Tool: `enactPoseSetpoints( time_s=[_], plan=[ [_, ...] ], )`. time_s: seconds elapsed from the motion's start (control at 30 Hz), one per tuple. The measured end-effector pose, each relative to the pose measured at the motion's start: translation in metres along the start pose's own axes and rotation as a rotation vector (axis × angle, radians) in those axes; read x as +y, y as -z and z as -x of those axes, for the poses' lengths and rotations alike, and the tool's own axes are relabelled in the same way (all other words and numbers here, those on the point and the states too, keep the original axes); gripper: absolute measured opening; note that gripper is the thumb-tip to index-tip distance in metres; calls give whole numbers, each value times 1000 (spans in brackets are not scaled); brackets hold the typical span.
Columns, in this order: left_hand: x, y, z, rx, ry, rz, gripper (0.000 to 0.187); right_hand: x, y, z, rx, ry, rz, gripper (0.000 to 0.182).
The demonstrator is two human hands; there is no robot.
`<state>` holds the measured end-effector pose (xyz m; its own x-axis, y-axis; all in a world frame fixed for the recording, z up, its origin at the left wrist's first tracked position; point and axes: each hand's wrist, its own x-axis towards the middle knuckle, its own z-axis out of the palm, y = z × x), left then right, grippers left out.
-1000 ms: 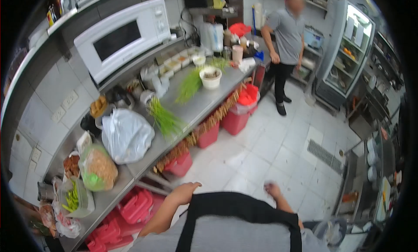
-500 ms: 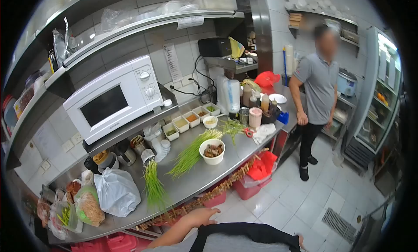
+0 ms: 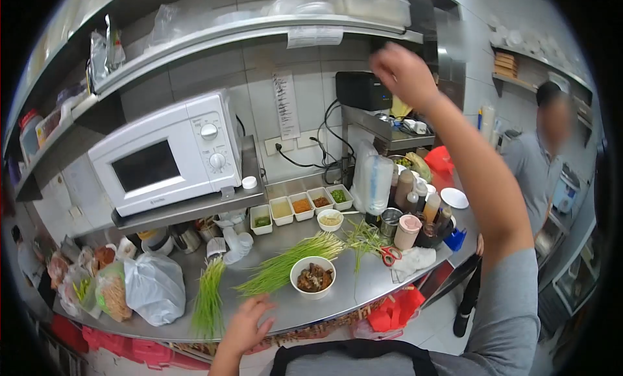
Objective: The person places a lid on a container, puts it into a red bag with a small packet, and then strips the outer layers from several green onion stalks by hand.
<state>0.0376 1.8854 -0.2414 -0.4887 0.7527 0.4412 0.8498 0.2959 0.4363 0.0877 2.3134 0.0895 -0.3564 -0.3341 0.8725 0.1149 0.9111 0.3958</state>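
My left hand (image 3: 250,324) is over the counter's front edge with its fingers spread, holding nothing. Just beyond it lie long green scallions (image 3: 285,262) and a white bowl (image 3: 313,262) with dark cooked pieces (image 3: 315,278). A second scallion bunch (image 3: 209,298) hangs toward the edge on the left. My right hand (image 3: 403,74) is raised high at the right end of the upper shelf, in front of a black box (image 3: 359,90). Its fingers are loosely curled, with nothing visible in them. Red-handled scissors (image 3: 390,255) rest beside cut greens (image 3: 365,239).
A white microwave (image 3: 169,152) sits on a raised shelf. Several small tubs (image 3: 302,206) of seasonings line the back. Bottles (image 3: 405,188) and a pink-white cup (image 3: 407,232) stand at the right. Filled bags (image 3: 154,286) crowd the left. A person (image 3: 529,168) in grey stands at the right.
My right arm has come up into view, raised toward the shelf. My left hand has risen beside the counter edge, fingers spreading. The view has shifted, putting the other person farther right.
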Motion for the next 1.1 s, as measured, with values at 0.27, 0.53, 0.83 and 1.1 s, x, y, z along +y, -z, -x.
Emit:
enactPoseSetpoints(
  time_s=[0.27, 0.53, 0.83, 1.1],
  plan=[
    [28, -15, -34, 176, 172, -109, 34, 41, -75, -167, 129, -70, 32, 30],
    [71, -36, 21, 433, 622, -246, 38, 107, -143, -219, 395, -341, -344, 18],
    [81, -44, -27, 486, 569, -370, 48, 63, -133, -170, 907, -154, -1181, 18],
    [-21, -145, -28, 1000, 792, 581, 60, -110, -224, 161, -330, -708, -1569, 21]
  ],
)
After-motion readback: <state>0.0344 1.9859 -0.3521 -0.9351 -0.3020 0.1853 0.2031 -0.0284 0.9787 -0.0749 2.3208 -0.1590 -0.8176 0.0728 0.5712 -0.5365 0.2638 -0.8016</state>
